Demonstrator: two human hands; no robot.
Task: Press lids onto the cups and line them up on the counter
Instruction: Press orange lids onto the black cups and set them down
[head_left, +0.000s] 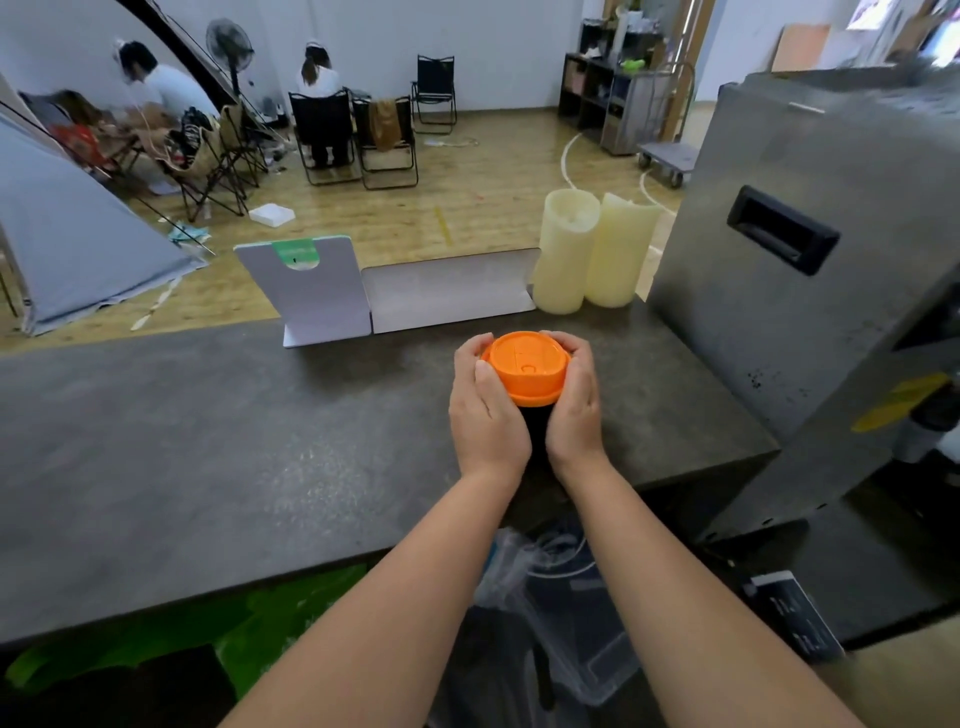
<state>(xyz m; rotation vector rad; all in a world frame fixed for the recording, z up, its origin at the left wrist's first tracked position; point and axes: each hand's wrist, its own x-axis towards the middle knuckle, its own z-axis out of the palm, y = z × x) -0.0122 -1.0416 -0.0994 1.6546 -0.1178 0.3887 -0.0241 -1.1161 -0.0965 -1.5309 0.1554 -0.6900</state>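
Near the bench's (208, 441) front edge, the left hand (485, 410) and right hand (574, 405) wrap a dark cup (535, 431), fingers curled round its orange lid (524, 366): the pressing step, seemingly. Next likely needs firm downward pressure round the rim, then setting it in line. Open bench lies leftward; a metal box (805, 260) crowds the right, pale cylinders (592, 249) and folded card (415, 296) stand behind

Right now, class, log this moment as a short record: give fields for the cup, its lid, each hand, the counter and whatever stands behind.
cup: dark cup, upright on the counter, mostly hidden by the hands
lid: orange lid on top of the cup
left hand: left hand curled round the lid's left side
right hand: right hand curled round its right side
counter: dark grey counter
behind: two cream cylinders, white folded card
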